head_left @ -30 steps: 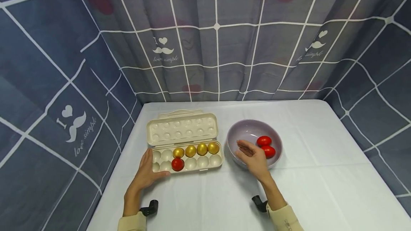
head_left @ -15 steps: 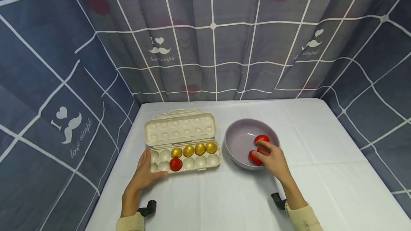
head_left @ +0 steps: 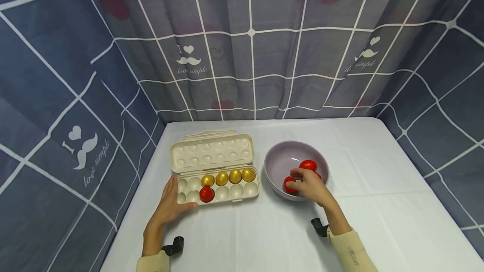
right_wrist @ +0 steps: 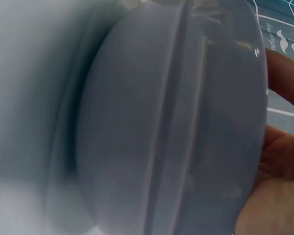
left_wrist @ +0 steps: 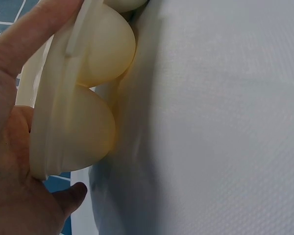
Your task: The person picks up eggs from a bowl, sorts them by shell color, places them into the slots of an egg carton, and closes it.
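My right hand (head_left: 311, 184) curls round a red egg (head_left: 289, 184) inside the bowl (head_left: 275, 163). Left of the bowl, my left hand (head_left: 171, 205) rests with relaxed fingers against the egg carton (head_left: 217, 181), gripping nothing.

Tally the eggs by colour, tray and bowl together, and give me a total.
Gold eggs: 4, all in the egg tray.
Red eggs: 3, one in the tray, two in the bowl, one loose and one gripped by the right hand.
Total: 7 eggs.
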A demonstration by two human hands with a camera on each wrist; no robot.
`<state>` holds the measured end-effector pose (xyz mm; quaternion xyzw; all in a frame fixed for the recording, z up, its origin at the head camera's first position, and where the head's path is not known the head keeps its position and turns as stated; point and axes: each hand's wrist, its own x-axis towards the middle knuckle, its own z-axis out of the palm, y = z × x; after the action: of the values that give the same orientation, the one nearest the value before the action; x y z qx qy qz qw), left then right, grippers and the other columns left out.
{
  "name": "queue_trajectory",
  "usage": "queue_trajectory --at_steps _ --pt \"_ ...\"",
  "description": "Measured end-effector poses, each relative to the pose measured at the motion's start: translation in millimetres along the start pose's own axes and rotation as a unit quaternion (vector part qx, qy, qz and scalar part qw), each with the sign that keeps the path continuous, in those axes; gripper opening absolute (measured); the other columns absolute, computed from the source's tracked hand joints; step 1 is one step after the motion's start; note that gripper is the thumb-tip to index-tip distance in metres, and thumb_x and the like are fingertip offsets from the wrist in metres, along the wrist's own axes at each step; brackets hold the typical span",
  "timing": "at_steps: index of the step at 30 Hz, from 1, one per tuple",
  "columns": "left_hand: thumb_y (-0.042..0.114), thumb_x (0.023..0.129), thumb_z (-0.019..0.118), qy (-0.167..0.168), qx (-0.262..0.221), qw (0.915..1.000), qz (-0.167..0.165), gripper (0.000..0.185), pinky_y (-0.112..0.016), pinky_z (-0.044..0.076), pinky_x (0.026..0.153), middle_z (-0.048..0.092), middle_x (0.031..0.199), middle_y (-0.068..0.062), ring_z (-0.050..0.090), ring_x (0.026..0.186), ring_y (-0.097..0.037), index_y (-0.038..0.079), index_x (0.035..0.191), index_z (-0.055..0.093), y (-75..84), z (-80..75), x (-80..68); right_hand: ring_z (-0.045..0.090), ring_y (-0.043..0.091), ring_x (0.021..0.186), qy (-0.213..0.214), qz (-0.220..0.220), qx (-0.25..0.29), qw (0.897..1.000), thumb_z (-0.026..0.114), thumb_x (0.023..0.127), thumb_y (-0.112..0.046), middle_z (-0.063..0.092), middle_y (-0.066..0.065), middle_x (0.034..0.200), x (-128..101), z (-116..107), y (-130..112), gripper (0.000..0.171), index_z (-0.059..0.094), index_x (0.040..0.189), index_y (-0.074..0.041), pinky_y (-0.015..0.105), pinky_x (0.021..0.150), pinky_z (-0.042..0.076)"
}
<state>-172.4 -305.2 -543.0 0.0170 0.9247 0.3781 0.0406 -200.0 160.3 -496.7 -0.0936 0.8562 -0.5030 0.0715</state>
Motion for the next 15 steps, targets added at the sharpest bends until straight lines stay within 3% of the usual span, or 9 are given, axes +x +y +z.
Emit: queue_trajectory --at_steps 7,15 --pt "0.043 0.07 0.087 0.001 0.0 1.0 -0.001 0.132 -0.066 0.007 0.112 -0.006 0.16 -0.029 -0.006 0.146 -0.045 -0.008 0.153 -0.002 -1.5 -1.2 -2.4 0.067 0.028 0.1 -0.03 0.002 0.009 1.0 0.07 0.09 -0.012 0.066 0.021 0.117 15.8 13.9 -0.1 0.043 0.059 0.124 0.012 0.042 0.088 0.054" --pt "0.045 0.07 0.087 0.002 0.003 1.0 0.005 0.133 -0.065 0.007 0.112 -0.006 0.161 -0.028 -0.006 0.146 -0.044 -0.007 0.154 -0.002 -3.2 0.7 1.5 0.058 0.037 0.117 -0.052 -0.015 -0.041 0.998 0.071 0.089 -0.009 0.063 0.022 0.125 32.5 26.7 4.0 0.044 0.059 0.127 0.011 0.051 0.102 0.043"
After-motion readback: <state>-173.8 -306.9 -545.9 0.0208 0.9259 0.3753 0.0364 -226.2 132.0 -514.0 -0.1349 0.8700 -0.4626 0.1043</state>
